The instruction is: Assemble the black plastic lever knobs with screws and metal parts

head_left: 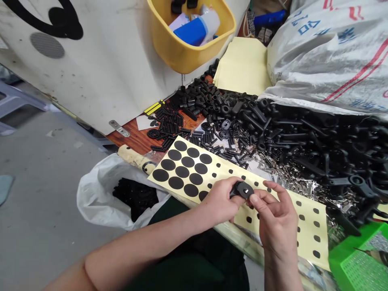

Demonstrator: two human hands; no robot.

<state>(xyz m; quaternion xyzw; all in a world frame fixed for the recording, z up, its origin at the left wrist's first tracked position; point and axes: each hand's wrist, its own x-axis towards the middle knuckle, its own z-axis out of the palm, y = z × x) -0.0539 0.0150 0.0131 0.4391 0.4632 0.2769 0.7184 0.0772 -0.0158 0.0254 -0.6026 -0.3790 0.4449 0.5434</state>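
Observation:
A small black plastic part point(242, 189) with a round head is gripped in my left hand point(221, 200), fingers closed round it. My right hand point(274, 212) pinches at the top of the same part with thumb and forefinger. Both hands hover over a pale yellow backing sheet point(306, 226) that carries several large black round stickers point(183, 167) at its left and small black dots elsewhere. Whether a sticker sits under my right fingertips is hidden.
A big heap of black plastic parts point(303, 133) covers the wooden table behind, with small metal pieces point(297, 182) near the sheet. A yellow tub point(188, 52) hangs above, a white sack point(327, 52) lies right, a green basket point(357, 262) sits lower right, a white bag of black parts point(100, 194) hangs left.

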